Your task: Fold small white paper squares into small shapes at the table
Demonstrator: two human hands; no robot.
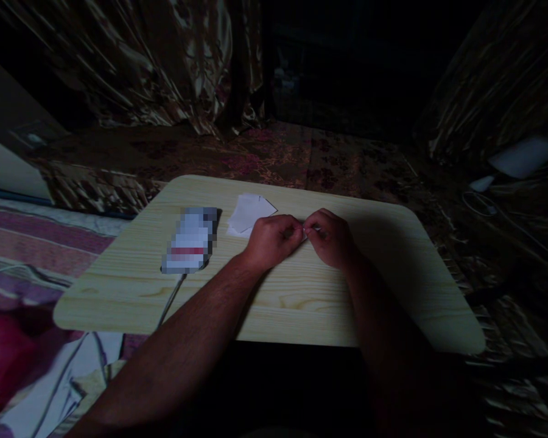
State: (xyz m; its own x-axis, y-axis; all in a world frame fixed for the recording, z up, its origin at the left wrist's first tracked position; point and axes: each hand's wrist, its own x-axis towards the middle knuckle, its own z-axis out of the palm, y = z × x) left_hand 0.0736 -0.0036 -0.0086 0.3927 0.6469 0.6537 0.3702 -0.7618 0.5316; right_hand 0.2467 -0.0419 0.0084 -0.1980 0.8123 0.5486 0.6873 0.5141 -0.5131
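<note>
My left hand (pixel 277 238) and my right hand (pixel 329 236) meet over the middle of a pale wooden table (pixel 292 298). Fingertips of both are pinched together on a small piece of white paper (pixel 305 232), mostly hidden by the fingers. Just beyond my left hand lies a loose pile of white paper sheets (pixel 252 213), overlapping at different angles. To the left of that pile rests a phone (pixel 189 240) with a blurred-out screen and a cable running from its near end.
Left of the table is a striped bed cover (pixel 22 237) with a pink cloth (pixel 4 359) and a white sheet with a cable across it. Patterned curtains (pixel 201 61) hang behind. A pale lamp-like object (pixel 525 155) with a cord stands at the right. The room is dim.
</note>
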